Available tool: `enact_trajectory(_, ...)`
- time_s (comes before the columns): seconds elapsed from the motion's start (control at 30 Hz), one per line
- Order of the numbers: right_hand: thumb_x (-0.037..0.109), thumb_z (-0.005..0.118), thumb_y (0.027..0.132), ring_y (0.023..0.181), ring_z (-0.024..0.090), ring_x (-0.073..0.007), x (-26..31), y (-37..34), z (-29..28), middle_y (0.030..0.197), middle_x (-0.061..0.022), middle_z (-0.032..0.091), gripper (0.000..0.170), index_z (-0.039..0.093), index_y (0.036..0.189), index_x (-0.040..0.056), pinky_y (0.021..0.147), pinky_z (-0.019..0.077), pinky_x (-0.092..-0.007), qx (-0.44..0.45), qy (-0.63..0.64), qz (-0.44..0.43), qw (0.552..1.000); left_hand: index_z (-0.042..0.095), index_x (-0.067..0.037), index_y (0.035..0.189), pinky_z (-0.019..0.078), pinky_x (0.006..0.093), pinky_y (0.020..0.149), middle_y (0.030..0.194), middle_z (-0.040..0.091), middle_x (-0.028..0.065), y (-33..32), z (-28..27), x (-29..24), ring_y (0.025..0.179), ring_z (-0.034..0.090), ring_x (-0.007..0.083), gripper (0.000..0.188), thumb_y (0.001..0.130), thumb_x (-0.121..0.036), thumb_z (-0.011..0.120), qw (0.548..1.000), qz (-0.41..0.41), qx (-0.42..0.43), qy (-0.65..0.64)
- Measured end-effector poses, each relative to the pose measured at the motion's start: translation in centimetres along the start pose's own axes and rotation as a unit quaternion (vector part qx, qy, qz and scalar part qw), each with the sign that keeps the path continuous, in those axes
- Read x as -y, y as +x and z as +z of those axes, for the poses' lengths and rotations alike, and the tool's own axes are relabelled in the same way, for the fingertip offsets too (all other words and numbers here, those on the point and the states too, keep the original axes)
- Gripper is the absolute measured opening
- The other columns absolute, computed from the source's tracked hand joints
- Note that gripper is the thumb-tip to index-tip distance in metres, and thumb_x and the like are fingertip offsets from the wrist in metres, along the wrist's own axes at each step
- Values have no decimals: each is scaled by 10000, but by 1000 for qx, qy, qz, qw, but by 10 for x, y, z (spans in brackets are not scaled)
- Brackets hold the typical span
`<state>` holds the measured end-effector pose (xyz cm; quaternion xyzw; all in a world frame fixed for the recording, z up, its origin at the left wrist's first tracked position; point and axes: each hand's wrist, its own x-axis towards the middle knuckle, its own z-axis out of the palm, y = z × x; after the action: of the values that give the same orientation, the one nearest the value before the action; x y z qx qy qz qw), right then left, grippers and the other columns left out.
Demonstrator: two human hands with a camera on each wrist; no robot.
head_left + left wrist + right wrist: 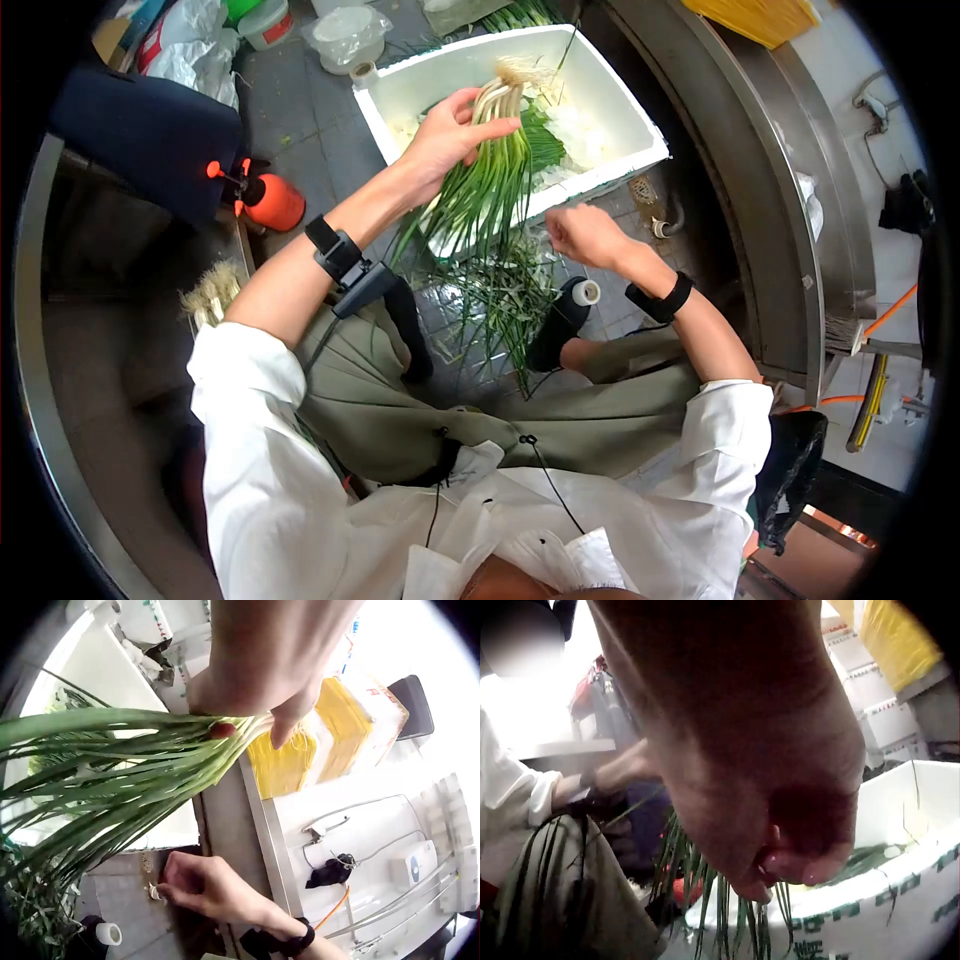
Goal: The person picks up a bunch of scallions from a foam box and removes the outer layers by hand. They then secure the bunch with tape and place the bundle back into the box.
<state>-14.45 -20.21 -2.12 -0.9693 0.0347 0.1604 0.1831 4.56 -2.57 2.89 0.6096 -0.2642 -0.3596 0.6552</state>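
One white foam box [602,92] up top-centre of the head view, bunch of green onions [495,165] partly over it, roots toward the frame top, leaves trailing down past its near edge. Pile of loose green leaves [500,300] mid-frame below the box. Left hand [448,142], upper centre, has a firm hold around the bunch's pale end; right hand [590,236], just right of centre, fingers curled in, apart from the bunch.

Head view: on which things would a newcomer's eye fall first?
The bunch of green onions stands out first, held in the left hand over the white box. Loose green leaves lie on the floor between the feet, and a red spray bottle shows beside the left forearm.
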Motion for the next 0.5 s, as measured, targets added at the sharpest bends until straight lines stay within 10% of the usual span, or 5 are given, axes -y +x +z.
enact_trajectory(0.2,7,618,799,904,644,-405,-25,0,44,1058,-207,618,305,563,1099,16,756,539,-478,15,-132,-95,987,608,-83,1200,332,177,542,938,625,-61,5,-12,-5,745,518,-6,354,938,-311,680,999,-20,46,-23)
enact_trajectory(0.37,20,628,787,939,630,-377,-5,2,18,985,-191,605,302,557,1080,10,784,528,-462,-4,-68,11,998,609,-88,1191,342,184,580,975,625,-57,2,-16,-19,785,523,4,363,922,-312,704,995,-25,68,-65)
enact_trajectory(0.5,56,632,799,950,616,-361,-17,-3,29,983,-168,601,219,567,1002,4,817,508,-464,-83,-121,-120,982,599,-95,1173,366,221,666,1025,618,-53,2,-21,-24,870,526,31,405,867,-303,766,994,11,99,-42)
